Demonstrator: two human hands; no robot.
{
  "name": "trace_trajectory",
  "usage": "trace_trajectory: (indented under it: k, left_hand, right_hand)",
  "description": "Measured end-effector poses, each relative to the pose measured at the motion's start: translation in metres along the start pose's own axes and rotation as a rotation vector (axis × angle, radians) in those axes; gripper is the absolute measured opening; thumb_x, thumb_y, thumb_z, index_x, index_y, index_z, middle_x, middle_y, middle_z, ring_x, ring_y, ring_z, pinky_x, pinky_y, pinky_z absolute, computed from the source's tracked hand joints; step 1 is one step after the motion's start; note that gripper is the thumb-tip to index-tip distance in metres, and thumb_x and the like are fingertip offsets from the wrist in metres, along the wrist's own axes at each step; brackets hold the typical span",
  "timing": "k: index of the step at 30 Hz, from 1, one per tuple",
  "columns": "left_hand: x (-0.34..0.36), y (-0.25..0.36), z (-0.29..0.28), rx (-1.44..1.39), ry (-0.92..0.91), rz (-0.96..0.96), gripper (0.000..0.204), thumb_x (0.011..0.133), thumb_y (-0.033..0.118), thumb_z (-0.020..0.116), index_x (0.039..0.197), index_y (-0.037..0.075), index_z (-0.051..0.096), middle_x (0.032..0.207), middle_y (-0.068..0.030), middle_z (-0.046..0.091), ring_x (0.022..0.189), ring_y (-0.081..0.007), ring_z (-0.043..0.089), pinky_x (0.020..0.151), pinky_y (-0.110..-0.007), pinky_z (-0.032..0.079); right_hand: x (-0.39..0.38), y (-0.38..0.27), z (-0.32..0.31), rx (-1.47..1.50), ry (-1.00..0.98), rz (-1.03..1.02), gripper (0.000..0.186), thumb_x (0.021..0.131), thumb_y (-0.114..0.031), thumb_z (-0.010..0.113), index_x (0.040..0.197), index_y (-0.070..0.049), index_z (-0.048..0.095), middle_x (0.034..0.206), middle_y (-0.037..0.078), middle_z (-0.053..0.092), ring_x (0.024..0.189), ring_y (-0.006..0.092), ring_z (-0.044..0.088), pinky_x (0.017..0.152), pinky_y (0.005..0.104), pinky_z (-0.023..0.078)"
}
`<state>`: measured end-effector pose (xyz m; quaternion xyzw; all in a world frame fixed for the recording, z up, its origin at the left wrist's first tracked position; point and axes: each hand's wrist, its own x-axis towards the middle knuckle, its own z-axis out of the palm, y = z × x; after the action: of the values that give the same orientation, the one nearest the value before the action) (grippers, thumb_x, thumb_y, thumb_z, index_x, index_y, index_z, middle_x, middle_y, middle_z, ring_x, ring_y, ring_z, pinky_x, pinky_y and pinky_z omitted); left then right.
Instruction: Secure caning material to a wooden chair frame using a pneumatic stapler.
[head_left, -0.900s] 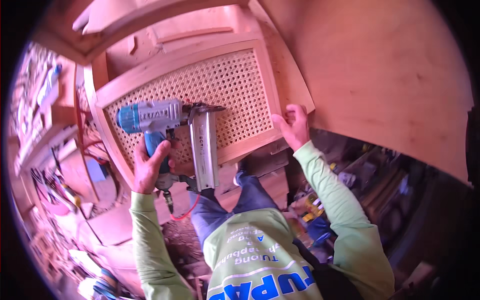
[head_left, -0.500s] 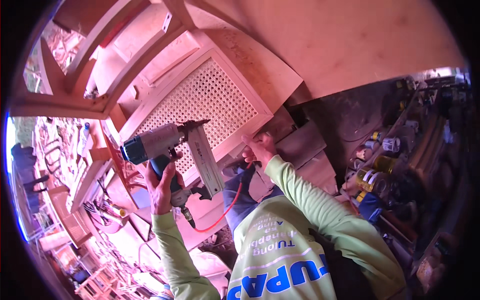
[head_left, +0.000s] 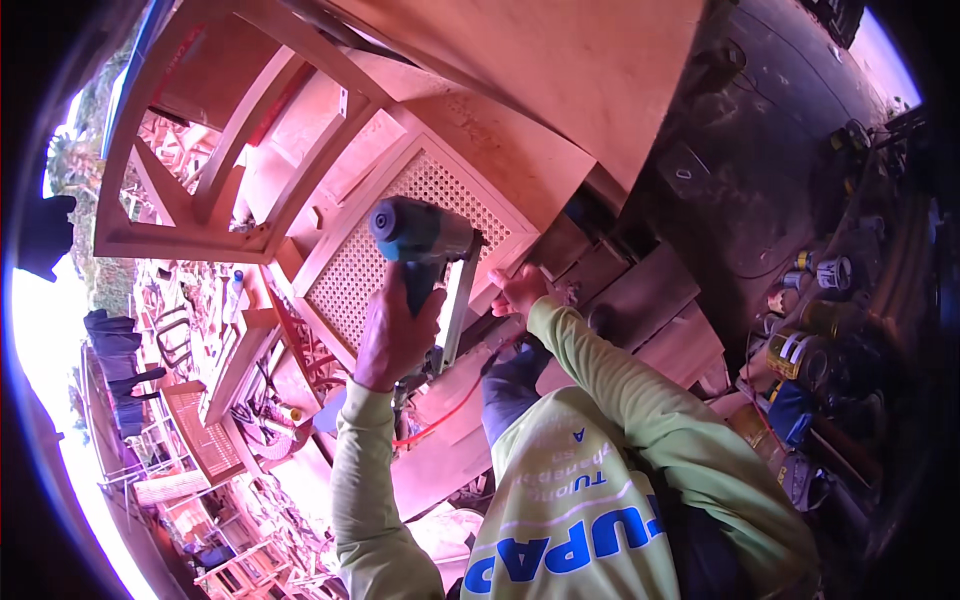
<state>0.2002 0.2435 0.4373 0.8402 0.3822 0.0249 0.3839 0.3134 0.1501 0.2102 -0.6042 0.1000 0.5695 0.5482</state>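
Observation:
My left hand is wrapped round the dark grip of a pneumatic nail gun. The gun's round cap points toward me, and its long pale magazine slants down on the right. Behind it lies a wooden-framed cane panel, partly covered by the gun. By the panel's lower right corner is my right hand, its fingers curled in; what they hold, if anything, is hidden. A red air hose runs below the gun toward my legs.
A curved wooden frame stands beyond the panel on the left. A large plywood sheet leans in from the top. Jars and bottles crowd the right side. Another cane panel and wood pieces lie at the left.
The nail gun in my left hand has swung right and turned so its cap faces me. My right hand stays by the panel's corner. The view has shifted.

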Motion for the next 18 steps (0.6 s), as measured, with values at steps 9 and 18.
trace_trajectory:
  k: [9, 18]
  left_hand:
    - [0.02, 0.007, 0.017, 0.062, -0.076, 0.083, 0.063, 0.089, 0.012, 0.073, 0.145, 0.004, 0.044, 0.099, -0.0295, 0.072, 0.09, -0.051, 0.07, 0.075, -0.054, 0.055]
    - [0.029, -0.003, 0.034, 0.073, -0.092, 0.134, 0.059, 0.096, 0.011, 0.07, 0.148, 0.006, 0.043, 0.082, -0.0112, 0.068, 0.059, -0.0185, 0.067, 0.054, -0.034, 0.056]
  right_hand:
    - [0.009, 0.094, -0.085, -0.087, -0.188, -0.104, 0.033, 0.093, -0.024, 0.079, 0.104, -0.003, 0.057, 0.084, 0.01, 0.068, 0.066, 0.0188, 0.072, 0.056, 0.0339, 0.063]
    - [0.001, 0.182, -0.265, -0.123, 0.18, -0.004, 0.025, 0.098, -0.023, 0.073, 0.104, -0.006, 0.056, 0.08, 0.008, 0.067, 0.061, 0.0194, 0.071, 0.05, 0.0361, 0.062]
